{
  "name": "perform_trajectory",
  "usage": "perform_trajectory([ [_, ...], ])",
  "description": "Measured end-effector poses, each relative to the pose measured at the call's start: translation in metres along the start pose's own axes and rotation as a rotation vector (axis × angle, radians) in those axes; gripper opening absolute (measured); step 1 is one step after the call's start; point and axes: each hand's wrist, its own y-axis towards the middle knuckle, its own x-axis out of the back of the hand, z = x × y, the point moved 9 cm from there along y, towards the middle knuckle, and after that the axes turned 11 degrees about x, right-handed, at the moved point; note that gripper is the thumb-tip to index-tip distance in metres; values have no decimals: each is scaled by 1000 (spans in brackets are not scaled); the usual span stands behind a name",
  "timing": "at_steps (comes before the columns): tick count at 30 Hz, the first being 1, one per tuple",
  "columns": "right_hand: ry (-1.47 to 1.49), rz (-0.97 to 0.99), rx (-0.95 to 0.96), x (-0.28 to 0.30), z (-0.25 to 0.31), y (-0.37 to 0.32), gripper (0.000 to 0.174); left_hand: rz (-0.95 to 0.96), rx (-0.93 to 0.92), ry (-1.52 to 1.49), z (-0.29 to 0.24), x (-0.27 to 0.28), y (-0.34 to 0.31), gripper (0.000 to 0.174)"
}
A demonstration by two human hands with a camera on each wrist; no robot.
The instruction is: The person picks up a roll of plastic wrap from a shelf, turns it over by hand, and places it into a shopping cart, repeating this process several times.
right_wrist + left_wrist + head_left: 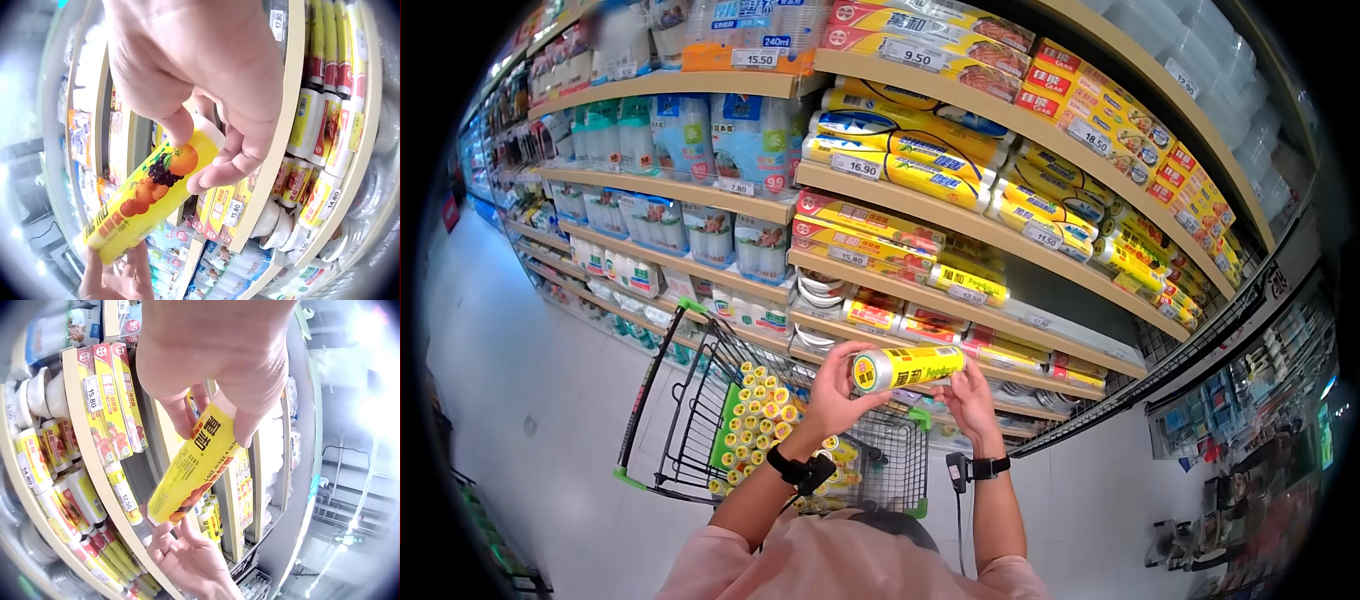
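Observation:
A yellow printed roll of food bags [915, 368] is held up between both hands in front of the shelves. My left hand [840, 388] grips its left end, thumb below and fingers behind. At the other end, my right hand [971, 402] holds the roll between thumb and fingers. Pictures of fruit show on the yellow wrapper in the right wrist view, where the thumb [178, 128] lies against the roll near its pale end. Below the hands, many similar yellow-ended rolls [752, 420] are stacked in a shopping cart [922, 470].
Straight ahead, a shelf edge [900, 270] carries boxes and yellow rolls with price tags. Bagged plastic cups [680, 135] fill shelves to the left. White floor [550, 420] extends left of the cart. Another display [1250, 420] stands at the right.

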Motion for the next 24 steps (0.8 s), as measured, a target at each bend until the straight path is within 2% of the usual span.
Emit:
perform_trajectory([
  [3, -21, -17, 97, 0, 16, 0, 57, 0, 18, -53, 9, 9, -2, 70],
  [6, -88, -7, 127, -2, 28, -2, 57, 5, -111, 98, -2, 8, -1, 71],
  [9, -26, 22, 18, 3, 16, -6, 57, 45, -82, 151, -16, -6, 0, 72],
  [13, 122, 94, -23, -2, -1, -9, 54, 96, -117, 237, -22, -28, -3, 70],
  [17, 118, 62, -19, 1, -9, -8, 54, 62, -161, 399, -19, -35, -4, 67],
  [20, 113, 36, -33, 2, -9, -9, 54, 63, -166, 404, -21, -38, -4, 67],
  [21, 147, 14, -48, 3, -9, -9, 60, 74, -191, 449, -19, -36, -5, 69],
  [24, 8, 44, 28, 6, 6, -9, 69, -12, -22, 34, 1, -14, -1, 70],
])
